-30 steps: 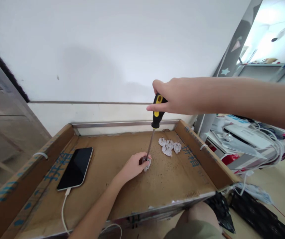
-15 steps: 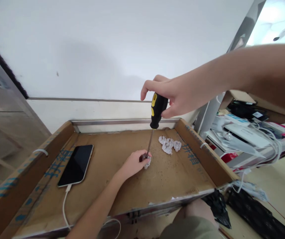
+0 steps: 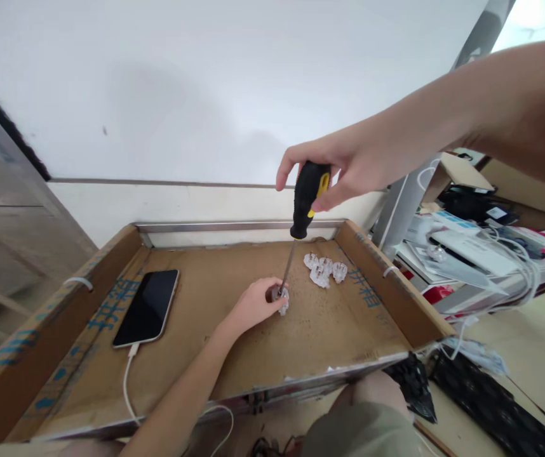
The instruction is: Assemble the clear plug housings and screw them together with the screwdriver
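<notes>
My right grip [image 3: 334, 178] is holding the black-and-yellow handle of a screwdriver [image 3: 307, 200] firmly, its steel shaft [image 3: 288, 266] reaching down to touch the clear plastic piece [image 3: 283, 306] that my left grip [image 3: 256, 304] is pinching against the cardboard tray [image 3: 396, 285], while a cluster of clear pieces [image 3: 322, 270] is sitting just beyond it and a charging phone [image 3: 146, 308] is lying well to the left

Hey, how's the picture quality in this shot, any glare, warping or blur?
In the head view, the bright area at top right is blown out, the wide lens warps the cardboard tray toward the frame edges, a soft shadow falls on the white wall, and the right hand and screwdriver look fairly sharp.
</notes>
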Demonstrator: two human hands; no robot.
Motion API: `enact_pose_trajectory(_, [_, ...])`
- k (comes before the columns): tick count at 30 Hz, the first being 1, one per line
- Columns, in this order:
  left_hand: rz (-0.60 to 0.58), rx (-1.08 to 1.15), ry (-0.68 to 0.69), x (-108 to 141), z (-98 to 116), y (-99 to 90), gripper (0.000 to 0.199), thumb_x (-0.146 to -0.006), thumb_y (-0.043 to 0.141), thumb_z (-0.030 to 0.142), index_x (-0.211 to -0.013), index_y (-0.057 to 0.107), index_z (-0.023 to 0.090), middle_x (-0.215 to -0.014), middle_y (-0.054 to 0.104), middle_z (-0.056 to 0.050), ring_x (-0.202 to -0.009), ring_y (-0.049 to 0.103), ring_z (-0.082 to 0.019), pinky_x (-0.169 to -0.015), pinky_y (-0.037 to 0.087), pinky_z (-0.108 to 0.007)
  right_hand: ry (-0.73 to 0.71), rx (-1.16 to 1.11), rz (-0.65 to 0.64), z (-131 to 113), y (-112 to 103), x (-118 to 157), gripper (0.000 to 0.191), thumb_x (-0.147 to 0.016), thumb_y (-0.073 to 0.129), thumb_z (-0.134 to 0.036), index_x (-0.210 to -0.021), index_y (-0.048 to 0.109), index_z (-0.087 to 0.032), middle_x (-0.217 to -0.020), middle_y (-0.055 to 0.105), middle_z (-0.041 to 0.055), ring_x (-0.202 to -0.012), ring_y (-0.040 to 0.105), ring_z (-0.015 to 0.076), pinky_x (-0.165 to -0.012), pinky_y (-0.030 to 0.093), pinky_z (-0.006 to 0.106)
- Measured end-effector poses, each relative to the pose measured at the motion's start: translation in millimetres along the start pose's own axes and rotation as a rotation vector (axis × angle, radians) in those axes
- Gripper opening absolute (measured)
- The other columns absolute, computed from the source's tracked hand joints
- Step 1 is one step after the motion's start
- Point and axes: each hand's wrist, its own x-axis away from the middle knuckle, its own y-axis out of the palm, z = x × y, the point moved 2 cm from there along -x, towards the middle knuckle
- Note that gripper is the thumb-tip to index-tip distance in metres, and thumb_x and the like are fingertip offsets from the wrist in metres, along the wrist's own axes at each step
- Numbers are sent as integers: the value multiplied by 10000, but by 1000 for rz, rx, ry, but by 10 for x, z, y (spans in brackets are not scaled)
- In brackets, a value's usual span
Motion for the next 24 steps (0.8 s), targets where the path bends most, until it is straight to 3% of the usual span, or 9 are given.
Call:
enact_pose_trajectory(5, [15, 16, -6, -15, -54, 23, 283, -741, 647, 361, -991, 633, 229, -870, 637, -14, -732, 569, -150, -667, 454, -247, -10, 289, -334, -215, -232, -35, 285, -847, 500, -427, -1028, 550, -212, -912, 607, 24, -795, 579, 147, -628, 411, 278])
enact_pose_trajectory(7, [29, -21, 1, -15, -64, 21, 285, -737, 652, 371, -983, 636, 229, -883, 631, -21, -772, 570, -163, -676, 451, -253, -22, 419, -505, -307, -296, -72, 402, -777, 600, -398, -1138, 509, -246, -972, 594, 18, -772, 573, 145, -613, 392, 278])
enact_pose_trajectory(9, [33, -56, 10, -11, -60, 14, 283, -740, 651, 374, -981, 636, 227, -881, 624, -25, -799, 565, -174, -685, 447, -259, -38, 489, -674, -373, -320, -91, 520, -756, 623, -364, -1237, 440, -294, -971, 591, 0, -725, 561, 131, -597, 373, 275])
enact_pose_trajectory(11, [28, -77, 14, -4, -43, 4, 273, -748, 645, 372, -979, 636, 226, -870, 619, -24, -804, 560, -177, -698, 445, -267, -43, 517, -762, -399, -305, -89, 513, -785, 582, -410, -1259, 421, -296, -890, 601, -4, -686, 555, 133, -585, 361, 277])
enact_pose_trajectory(14, [25, -92, 21, 10, -11, -14, 221, -790, 601, 359, -967, 638, 233, -859, 616, -19, -802, 556, -177, -724, 440, -283, -60, 676, -603, -388, -257, -70, 578, -784, 471, -630, -1159, 499, -190, -797, 599, 57, -698, 573, 196, -584, 345, 305])
enact_pose_trajectory(17, [32, -108, 42, 19, 12, -25, 188, -820, 566, 331, -967, 637, 238, -863, 622, -17, -828, 551, -181, -756, 434, -296, -104, 853, -404, -377, -228, -49, 692, -769, 378, -713, -1118, 509, -130, -912, 592, 125, -758, 582, 256, -597, 335, 339])
enact_pose_trajectory(19, [37, -115, 73, 20, 21, -27, 168, -818, 573, 312, -952, 638, 235, -882, 632, -16, -859, 546, -187, -789, 428, -307, -128, 801, -446, -371, -224, -57, 646, -750, 454, -665, -1170, 483, -175, -1052, 567, 107, -753, 585, 231, -599, 346, 333])
enact_pose_trajectory(21, [45, -112, 114, 18, 30, -27, 138, -817, 576, 294, -920, 641, 230, -924, 644, -17, -906, 541, -193, -833, 415, -317, -143, 648, -569, -367, -231, -75, 586, -715, 571, -567, -1201, 468, -256, -1087, 564, 54, -731, 585, 191, -597, 365, 314])
enact_pose_trajectory(24, [40, -103, 140, 13, 39, -25, 115, -822, 564, 276, -889, 642, 224, -951, 652, -18, -929, 542, -194, -858, 407, -319, -118, 567, -635, -369, -244, -77, 485, -717, 603, -514, -1128, 526, -269, -865, 616, 30, -706, 585, 194, -590, 375, 312])
